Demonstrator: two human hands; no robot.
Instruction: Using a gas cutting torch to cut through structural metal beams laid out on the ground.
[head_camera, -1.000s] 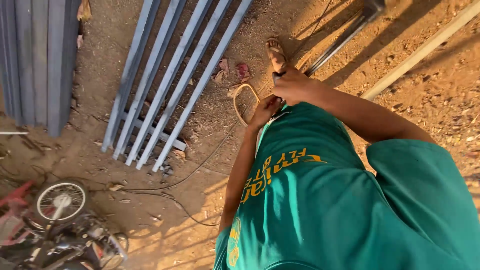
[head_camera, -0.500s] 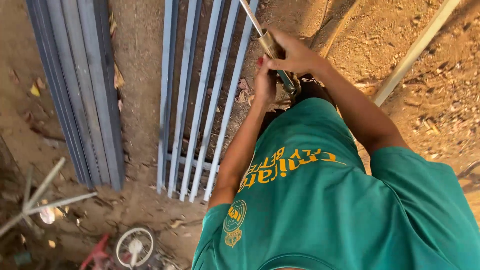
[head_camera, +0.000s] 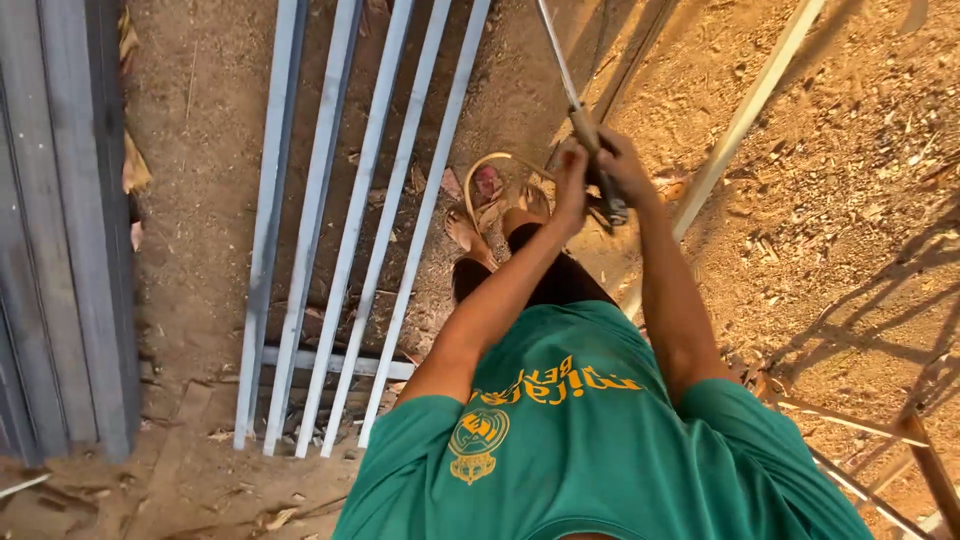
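Note:
I look down my green shirt at dirt ground. My left hand (head_camera: 571, 185) and my right hand (head_camera: 626, 162) are together in front of me, both closed around the handle of a long thin tool (head_camera: 583, 128). Its pale metal shaft runs up and away to the top edge, and its dark butt end sticks out below my right hand. My bare foot (head_camera: 468, 232) stands on the dirt just under the hands, next to a curved tan loop (head_camera: 492, 162) lying on the ground.
A grille of pale blue-grey metal bars (head_camera: 350, 210) lies flat on the ground to my left. Grey metal sections (head_camera: 65, 250) are stacked at the far left. A pale pole (head_camera: 742, 118) slants across the right. A rusty frame (head_camera: 915, 435) is at bottom right.
The view has swung, so the bars now run more upright in the picture. Both hands have stayed on the tool's handle, and the shaft now points up out of the frame.

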